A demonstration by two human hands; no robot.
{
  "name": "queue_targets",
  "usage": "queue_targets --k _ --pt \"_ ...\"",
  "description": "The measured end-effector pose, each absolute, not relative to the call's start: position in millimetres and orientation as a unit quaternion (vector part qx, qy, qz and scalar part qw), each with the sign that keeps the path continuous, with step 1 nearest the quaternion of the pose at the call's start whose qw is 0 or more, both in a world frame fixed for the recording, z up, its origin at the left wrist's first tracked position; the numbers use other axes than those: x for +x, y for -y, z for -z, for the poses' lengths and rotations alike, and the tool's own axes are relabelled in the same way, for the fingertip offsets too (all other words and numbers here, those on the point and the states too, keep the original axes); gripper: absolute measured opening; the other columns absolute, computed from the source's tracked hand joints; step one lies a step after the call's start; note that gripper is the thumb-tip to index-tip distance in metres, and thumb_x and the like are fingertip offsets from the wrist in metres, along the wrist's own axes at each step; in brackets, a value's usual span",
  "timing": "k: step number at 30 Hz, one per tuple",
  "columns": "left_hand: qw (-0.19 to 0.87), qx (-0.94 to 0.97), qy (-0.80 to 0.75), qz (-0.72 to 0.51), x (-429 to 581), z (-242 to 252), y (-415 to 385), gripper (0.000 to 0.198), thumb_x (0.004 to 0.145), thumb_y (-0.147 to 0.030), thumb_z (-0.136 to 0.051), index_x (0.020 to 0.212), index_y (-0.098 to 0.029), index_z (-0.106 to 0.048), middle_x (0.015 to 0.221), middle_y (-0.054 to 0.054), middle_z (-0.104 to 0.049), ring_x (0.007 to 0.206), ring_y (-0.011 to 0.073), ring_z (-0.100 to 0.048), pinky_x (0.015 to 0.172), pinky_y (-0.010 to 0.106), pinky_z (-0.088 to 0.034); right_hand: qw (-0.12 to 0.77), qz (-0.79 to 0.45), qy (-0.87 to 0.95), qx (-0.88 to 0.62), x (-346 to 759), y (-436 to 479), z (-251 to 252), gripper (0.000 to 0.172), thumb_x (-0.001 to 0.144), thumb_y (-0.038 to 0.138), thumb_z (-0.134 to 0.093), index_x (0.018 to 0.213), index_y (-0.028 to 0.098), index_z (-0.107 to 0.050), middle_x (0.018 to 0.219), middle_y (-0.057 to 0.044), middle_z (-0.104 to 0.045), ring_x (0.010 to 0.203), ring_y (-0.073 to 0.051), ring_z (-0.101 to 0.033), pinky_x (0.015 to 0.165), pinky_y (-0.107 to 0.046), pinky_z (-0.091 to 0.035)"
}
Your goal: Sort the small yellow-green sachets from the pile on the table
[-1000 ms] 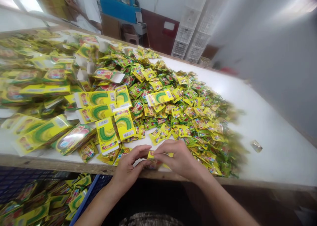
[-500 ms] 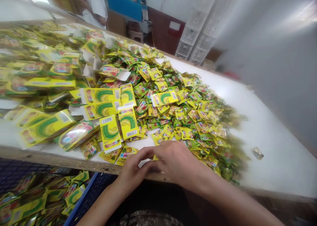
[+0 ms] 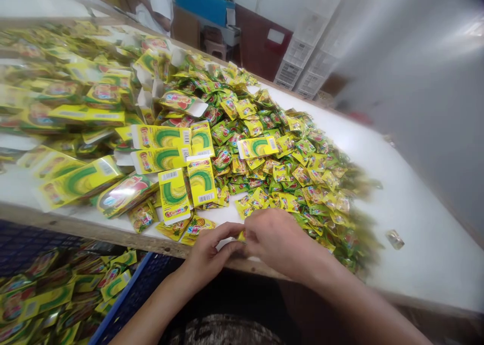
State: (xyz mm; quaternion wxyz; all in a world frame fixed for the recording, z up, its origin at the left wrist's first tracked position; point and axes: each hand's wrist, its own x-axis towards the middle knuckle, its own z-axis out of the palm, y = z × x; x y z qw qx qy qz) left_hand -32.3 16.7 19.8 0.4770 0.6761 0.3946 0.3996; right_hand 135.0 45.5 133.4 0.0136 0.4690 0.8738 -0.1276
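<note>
My left hand (image 3: pixel 209 254) and my right hand (image 3: pixel 278 239) meet at the near edge of the white table (image 3: pixel 423 224). Both pinch a small yellow sachet (image 3: pixel 241 236), which is almost wholly covered by the fingers. Just beyond the hands lies a broad heap of small yellow-green sachets (image 3: pixel 287 158). To the left of the heap lie flat yellow cartons with barcodes (image 3: pixel 172 191).
A blue crate (image 3: pixel 124 304) holding filled yellow packs stands below the table edge at the lower left. One stray sachet (image 3: pixel 395 238) lies alone at the right. White crates (image 3: pixel 302 68) are stacked at the far wall. A person in white stands at the far end.
The view has shifted so the table contents sit further right and up. My hands have closed in over the sachet, which now shows less between the fingers.
</note>
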Motion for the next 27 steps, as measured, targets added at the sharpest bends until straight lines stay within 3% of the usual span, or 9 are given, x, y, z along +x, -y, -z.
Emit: queue_targets --k 3,8,11,12,16,22,27 --pt "0.477 0.674 -0.389 -0.409 -33 -22 -15 0.028 0.089 -0.020 -0.064 0.116 -0.027 -0.066 0.106 0.000 -0.075 0.096 0.0166 -0.069 0.084 0.025 -0.051 0.028 0.083 -0.889 0.450 133 -41 -126 0.005 0.081 0.022 -0.068 0.080 0.017 -0.068 0.074 -0.006 -0.068 0.064 -0.020 -0.061 0.057 -0.028 -0.036" --pt "0.479 0.670 -0.392 -0.410 -35 -22 -14 0.028 0.088 -0.022 -0.065 0.116 -0.028 -0.067 0.109 -0.001 -0.075 0.102 0.0170 -0.068 0.091 0.026 -0.049 -0.056 0.187 -0.853 0.484 151 -25 -128 0.003 0.088 0.020 -0.065 0.088 0.020 -0.062 0.085 -0.002 -0.068 0.078 -0.018 -0.063 0.069 -0.027 -0.043" --pt "0.487 0.657 -0.415 -0.399 -35 -20 -16 0.034 0.083 -0.025 -0.070 0.117 -0.027 -0.067 0.109 0.000 -0.075 0.102 0.0189 -0.069 0.093 0.028 -0.049 -0.117 0.227 -0.812 0.525 164 -11 -123 0.034 0.078 0.021 -0.078 0.105 0.022 -0.057 0.099 -0.003 -0.067 0.089 -0.020 -0.062 0.075 -0.028 -0.044" --pt "0.492 0.653 -0.422 -0.391 -35 -19 -17 0.035 0.082 -0.025 -0.072 0.117 -0.027 -0.068 0.109 0.000 -0.076 0.102 0.0195 -0.069 0.093 0.028 -0.049 -0.126 0.239 -0.801 0.534 166 -7 -118 0.036 0.077 0.020 -0.078 0.106 0.022 -0.057 0.100 -0.003 -0.066 0.089 -0.020 -0.062 0.074 -0.028 -0.044" --pt "0.507 0.655 -0.433 -0.356 -33 -21 -21 0.030 0.081 -0.027 -0.073 0.111 -0.028 -0.071 0.107 0.000 -0.076 0.100 0.0212 -0.069 0.092 0.030 -0.050 -0.185 0.295 -0.766 0.541 171 0 -96 0.023 0.080 0.014 -0.074 0.097 0.021 -0.060 0.089 0.000 -0.065 0.078 -0.016 -0.060 0.068 -0.025 -0.042" --pt "0.478 0.697 -0.385 -0.370 -27 -34 -17 0.014 0.090 -0.024 -0.059 0.093 -0.024 -0.073 0.087 0.002 -0.074 0.082 0.0186 -0.068 0.075 0.027 -0.050 -0.244 0.365 -0.720 0.538 177 6 -95 0.023 0.076 0.012 -0.077 0.092 0.022 -0.064 0.084 0.003 -0.064 0.075 -0.014 -0.058 0.069 -0.023 -0.043" --pt "0.422 0.733 -0.391 -0.363 -22 -37 -16 0.028 0.085 -0.023 -0.066 0.112 -0.027 -0.065 0.106 0.003 -0.071 0.101 0.0222 -0.064 0.088 0.031 -0.048 -0.305 0.366 -0.696 0.537 184 11 -94 0.020 0.077 0.016 -0.078 0.092 0.022 -0.066 0.083 0.002 -0.066 0.073 -0.014 -0.061 0.068 -0.023 -0.045"
